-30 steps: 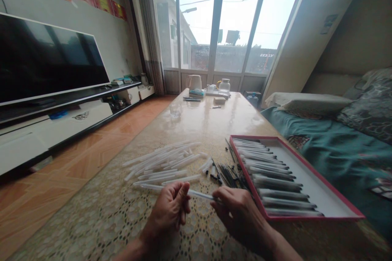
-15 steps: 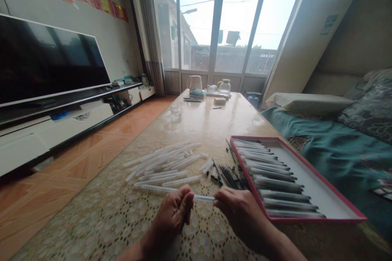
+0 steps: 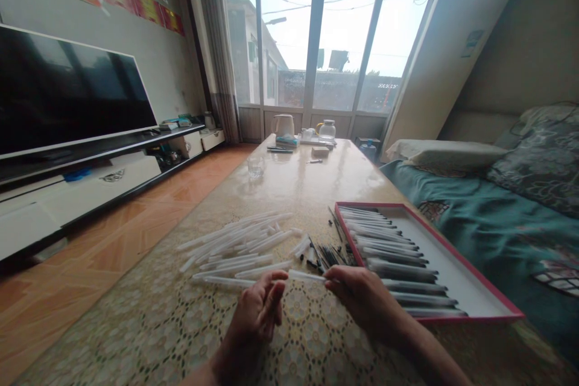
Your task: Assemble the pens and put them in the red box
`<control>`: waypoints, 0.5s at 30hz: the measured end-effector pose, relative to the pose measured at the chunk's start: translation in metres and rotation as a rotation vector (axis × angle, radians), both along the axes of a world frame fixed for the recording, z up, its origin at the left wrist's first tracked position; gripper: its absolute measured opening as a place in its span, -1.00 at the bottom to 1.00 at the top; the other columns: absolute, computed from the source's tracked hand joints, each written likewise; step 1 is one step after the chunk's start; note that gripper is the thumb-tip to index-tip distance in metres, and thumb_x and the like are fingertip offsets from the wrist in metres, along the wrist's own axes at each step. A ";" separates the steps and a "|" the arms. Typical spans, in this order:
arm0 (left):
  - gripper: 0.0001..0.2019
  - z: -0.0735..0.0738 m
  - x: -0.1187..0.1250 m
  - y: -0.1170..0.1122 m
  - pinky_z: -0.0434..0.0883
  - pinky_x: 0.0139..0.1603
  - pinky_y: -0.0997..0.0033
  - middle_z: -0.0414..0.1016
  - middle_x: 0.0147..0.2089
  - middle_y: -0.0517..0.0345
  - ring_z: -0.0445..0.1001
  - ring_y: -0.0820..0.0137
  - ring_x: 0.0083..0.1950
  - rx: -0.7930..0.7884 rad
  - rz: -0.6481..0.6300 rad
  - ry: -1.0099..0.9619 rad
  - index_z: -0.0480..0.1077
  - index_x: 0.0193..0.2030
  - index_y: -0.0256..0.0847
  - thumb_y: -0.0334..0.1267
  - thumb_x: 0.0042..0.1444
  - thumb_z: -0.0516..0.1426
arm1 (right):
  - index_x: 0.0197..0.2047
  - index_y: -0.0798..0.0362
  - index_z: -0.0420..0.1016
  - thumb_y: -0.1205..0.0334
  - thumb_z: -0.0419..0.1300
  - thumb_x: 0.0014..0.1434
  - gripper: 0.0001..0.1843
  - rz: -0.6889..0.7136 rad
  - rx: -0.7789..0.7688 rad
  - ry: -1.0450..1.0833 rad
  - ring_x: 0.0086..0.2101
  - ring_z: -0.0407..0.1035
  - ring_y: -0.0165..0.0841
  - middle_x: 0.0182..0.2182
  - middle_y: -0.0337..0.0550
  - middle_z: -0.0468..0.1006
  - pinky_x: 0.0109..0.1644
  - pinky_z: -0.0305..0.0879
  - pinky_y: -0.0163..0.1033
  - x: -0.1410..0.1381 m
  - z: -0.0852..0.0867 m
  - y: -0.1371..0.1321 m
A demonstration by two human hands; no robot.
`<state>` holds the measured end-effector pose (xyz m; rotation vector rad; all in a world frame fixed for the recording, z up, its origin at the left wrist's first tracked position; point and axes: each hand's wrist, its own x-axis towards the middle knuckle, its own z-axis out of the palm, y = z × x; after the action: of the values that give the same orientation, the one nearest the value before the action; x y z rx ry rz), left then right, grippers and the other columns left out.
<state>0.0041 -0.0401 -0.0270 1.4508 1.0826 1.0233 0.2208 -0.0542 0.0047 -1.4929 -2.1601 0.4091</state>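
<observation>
Between the two hands, low over the near part of the counter (image 3: 136, 338) with its cream floral pattern, is a slim, translucent white plastic tube (image 3: 307, 276), lying nearly level from left to right. The right hand (image 3: 350, 286) grasps it by the right end, thumb and fingertips pinched together, a hold that probably steadies it while leaving most of its length free. The left hand (image 3: 260, 307) is loosely curled with nothing clearly gripped, fingertips just beside the tube's left end; whether they touch it I cannot tell. Just beyond, to the left, spreads a loose pile of frosted white plastic tubes (image 3: 237, 264), seemingly put there to suit the left hand's reach. To the right of that pile, thin dark rods with small black caps (image 3: 324, 256) lie scattered, close to the right hand, likely for easy picking. On the right, a shallow red-edged cardboard box with a white inside (image 3: 465, 277) holds a row of clear-bodied, dark-tipped pens (image 3: 400, 265), laid side by side and pointing right, presumably to keep them orderly. Farther off, a clear glass tumbler (image 3: 256, 170) stands well apart, and at the far end a cream kettle (image 3: 283, 126) is beside a clear glass jug with a yellow handle (image 3: 328, 130).
</observation>
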 end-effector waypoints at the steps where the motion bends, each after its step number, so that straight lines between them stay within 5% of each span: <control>1: -0.63 -0.002 0.001 0.001 0.04 -0.71 0.56 0.23 -0.75 0.36 0.10 0.52 -0.76 -0.040 0.057 -0.055 0.37 -0.23 -0.21 0.08 0.04 0.05 | -0.24 0.00 0.44 0.16 -0.07 0.26 -0.73 -0.059 0.062 -0.004 -0.41 0.41 -0.37 -0.41 -0.22 0.54 -0.35 0.17 -0.35 0.007 0.001 0.003; 8: -0.56 -0.008 -0.005 0.011 -0.02 -0.80 0.66 0.29 -0.72 0.39 0.01 0.63 -0.81 -0.150 0.134 -0.218 0.26 -0.13 -0.22 0.11 0.04 0.04 | -0.05 0.08 0.31 0.16 -0.15 0.27 -0.68 -0.574 0.328 -0.105 -0.42 0.45 -0.29 -0.42 -0.13 0.54 -0.36 0.24 -0.30 0.073 0.009 0.028; 15: -0.56 -0.001 -0.007 0.013 0.00 -0.84 0.68 0.30 -0.72 0.41 0.04 0.63 -0.83 -0.156 0.218 -0.266 0.24 -0.16 -0.21 0.11 -0.01 0.08 | -0.25 0.04 0.45 0.30 0.06 0.16 -0.85 -0.678 0.239 -0.321 -0.22 0.40 -0.24 -0.23 -0.07 0.50 -0.23 0.19 -0.25 0.099 0.006 0.062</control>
<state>-0.0032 -0.0269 -0.0279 1.0545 1.1135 1.2187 0.3196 0.0079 0.0103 -2.1115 -1.6770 -0.3292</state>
